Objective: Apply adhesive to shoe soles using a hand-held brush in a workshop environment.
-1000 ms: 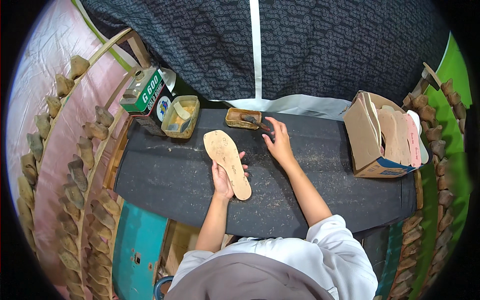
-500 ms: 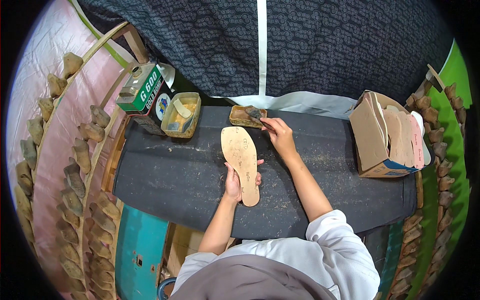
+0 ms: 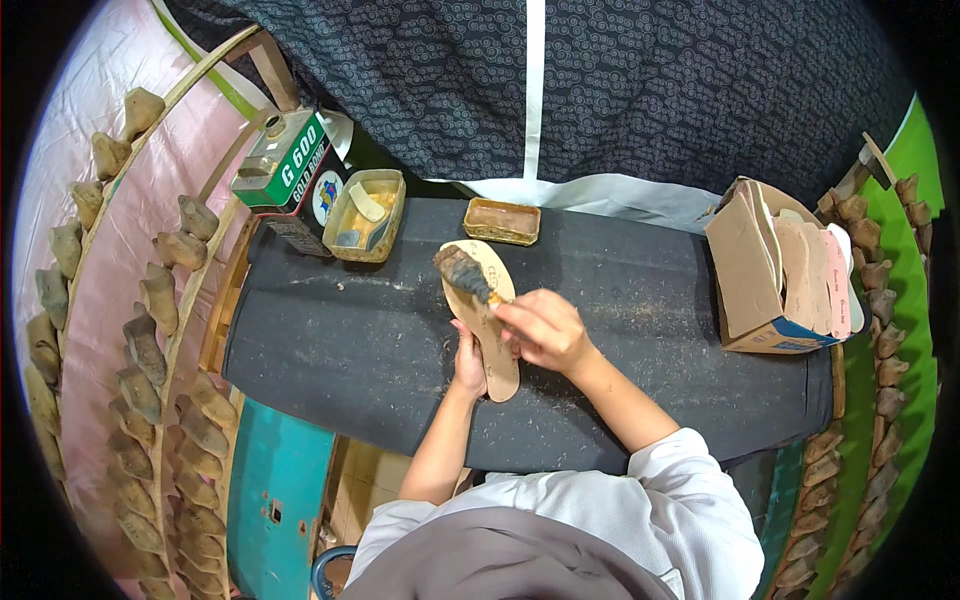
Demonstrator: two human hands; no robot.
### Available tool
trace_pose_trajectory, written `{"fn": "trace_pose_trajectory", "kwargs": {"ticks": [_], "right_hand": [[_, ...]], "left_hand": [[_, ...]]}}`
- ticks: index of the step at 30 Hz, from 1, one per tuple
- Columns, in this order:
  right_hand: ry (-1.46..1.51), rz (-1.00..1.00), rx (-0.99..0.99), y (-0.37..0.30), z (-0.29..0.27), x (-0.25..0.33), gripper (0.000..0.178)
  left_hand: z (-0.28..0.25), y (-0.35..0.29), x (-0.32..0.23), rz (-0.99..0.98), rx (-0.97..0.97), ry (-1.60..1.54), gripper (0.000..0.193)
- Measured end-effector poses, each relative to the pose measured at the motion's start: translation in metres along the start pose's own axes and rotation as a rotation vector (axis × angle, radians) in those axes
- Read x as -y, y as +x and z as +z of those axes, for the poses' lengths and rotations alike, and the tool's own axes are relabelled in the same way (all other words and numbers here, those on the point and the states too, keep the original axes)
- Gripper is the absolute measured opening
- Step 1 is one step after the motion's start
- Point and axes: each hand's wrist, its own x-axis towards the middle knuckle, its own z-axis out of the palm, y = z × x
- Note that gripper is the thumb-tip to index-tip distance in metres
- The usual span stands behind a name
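My left hand [image 3: 470, 358] grips a tan, sole-shaped insole [image 3: 501, 372] near its narrow end, thumb along one edge. Pen marks show on its upper face. In my right hand [image 3: 545, 330] is a brush [image 3: 461, 274] with dark, caked bristles, held by its handle. The bristles lie over the wide end of the insole; whether they touch it I cannot tell. Just beyond the insole a small shallow tin [image 3: 502, 221] with brownish contents stands on the dark-covered table [image 3: 640, 290].
A green and black metal can [image 3: 290, 180] and a yellowish tub [image 3: 366, 215] holding flat pieces stand at the far left. On the right, a cardboard box [image 3: 745, 275] holds several insole-shaped patterns. Racks of wooden shoe lasts [image 3: 145, 350] line both sides; a dark patterned curtain [image 3: 680, 90] hangs behind.
My right hand has brought the brush from the small tin back toward me, over the insole's wide end. My left hand still holds the insole, now tilted slightly differently.
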Motion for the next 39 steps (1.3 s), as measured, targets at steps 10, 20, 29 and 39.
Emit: {"fn": "trace_pose_trajectory", "kwargs": {"ticks": [10,20,29,39], "right_hand": [[-0.109,-0.034,-0.078,0.002,-0.011,0.005,0.035],[-0.042,-0.051,-0.050,0.000,-0.007,0.008,0.036],[-0.067,-0.038,-0.079,0.003,-0.007,0.003,0.027],[-0.138,0.026,-0.092,0.000,-0.015,-0.002,0.027]], "left_hand": [[0.002,-0.005,-0.006,0.105,0.106,0.169,0.084],[0.002,-0.005,-0.006,0.048,0.008,0.112,0.082],[0.001,-0.005,-0.006,0.080,0.124,0.121,0.079],[-0.003,-0.001,-0.007,0.072,0.263,0.079,0.085]]}}
